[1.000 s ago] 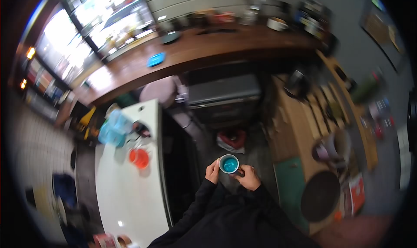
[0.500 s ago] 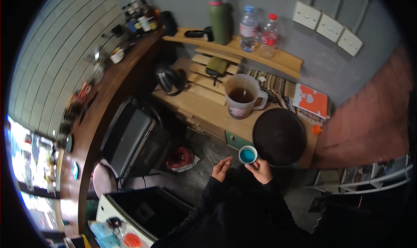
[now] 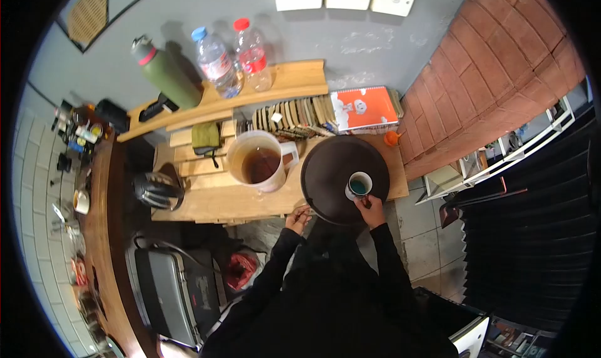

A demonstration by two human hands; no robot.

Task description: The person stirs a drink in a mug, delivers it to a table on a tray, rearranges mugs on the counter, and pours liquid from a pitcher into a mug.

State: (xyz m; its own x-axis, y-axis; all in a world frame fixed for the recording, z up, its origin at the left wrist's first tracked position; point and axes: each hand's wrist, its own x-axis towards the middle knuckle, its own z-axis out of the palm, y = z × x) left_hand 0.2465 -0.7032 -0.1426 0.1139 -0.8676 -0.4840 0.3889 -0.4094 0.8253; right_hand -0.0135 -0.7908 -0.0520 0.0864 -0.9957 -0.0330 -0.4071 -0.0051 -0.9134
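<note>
My right hand (image 3: 372, 211) grips a small white cup (image 3: 368, 178) with blue-green inside, its fingers at the near side of the cup. The cup is over the right part of a large round dark tray (image 3: 328, 164); whether its base touches the tray I cannot tell. My left hand (image 3: 298, 220) is at the tray's near left edge, with loosely bent fingers and nothing visible in them. Left of the tray stands a translucent plastic pitcher (image 3: 275, 184) with brown liquid inside.
A wooden bench (image 3: 213, 198) carries the tray and pitcher. Behind are a row of books (image 3: 294, 115), an orange notebook (image 3: 364, 109), a green flask (image 3: 168, 76) and two plastic bottles (image 3: 253, 60) on a shelf. A black kettle (image 3: 156, 191) stands left; a brick wall (image 3: 482, 76) rises right.
My view has turned right and moved closer to the bench. The cup in my right hand has gone from in front of the tray to over it. My left hand has come to the tray's edge.
</note>
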